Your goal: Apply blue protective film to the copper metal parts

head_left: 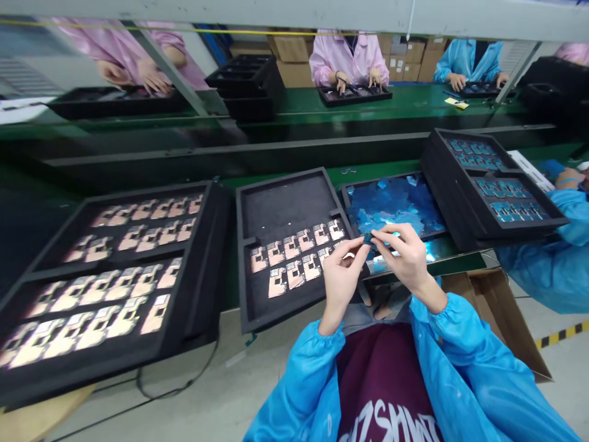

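Note:
Both my hands meet in front of me over the near edge of the trays. My left hand and my right hand pinch one small dark part with a blue film between their fingertips. Just left of them lies a black foam tray holding two rows of copper-coloured flat parts. Behind my right hand is a black tray heaped with peeled blue film pieces.
A large black tray of copper-coloured parts fills the left. A stack of black trays with blue-filmed parts stands at right, beside a co-worker's blue sleeve. An open cardboard box sits lower right. People work across the green belt.

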`<control>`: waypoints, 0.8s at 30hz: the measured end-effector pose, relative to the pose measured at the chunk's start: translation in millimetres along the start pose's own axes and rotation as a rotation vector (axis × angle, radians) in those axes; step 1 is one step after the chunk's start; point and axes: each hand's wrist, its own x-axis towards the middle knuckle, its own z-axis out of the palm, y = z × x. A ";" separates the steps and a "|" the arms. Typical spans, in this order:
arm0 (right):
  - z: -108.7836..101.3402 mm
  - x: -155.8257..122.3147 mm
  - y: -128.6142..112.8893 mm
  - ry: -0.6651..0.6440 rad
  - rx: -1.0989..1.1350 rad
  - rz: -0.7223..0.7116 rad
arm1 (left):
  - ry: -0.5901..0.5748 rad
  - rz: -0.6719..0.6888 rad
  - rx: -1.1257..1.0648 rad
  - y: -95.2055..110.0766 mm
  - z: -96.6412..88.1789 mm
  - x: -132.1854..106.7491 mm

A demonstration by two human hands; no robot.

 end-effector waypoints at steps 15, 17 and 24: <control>-17.3 -18.0 8.5 -0.265 -0.043 -0.249 | -0.024 -0.340 -0.482 -20.4 -15.1 13.2; -16.0 -24.3 3.5 -0.270 -0.005 -0.279 | 0.039 -0.316 -0.484 -21.3 -21.9 16.4; -15.4 -7.1 36.6 -0.141 0.022 -0.024 | 0.567 0.028 0.119 -1.9 -113.9 10.1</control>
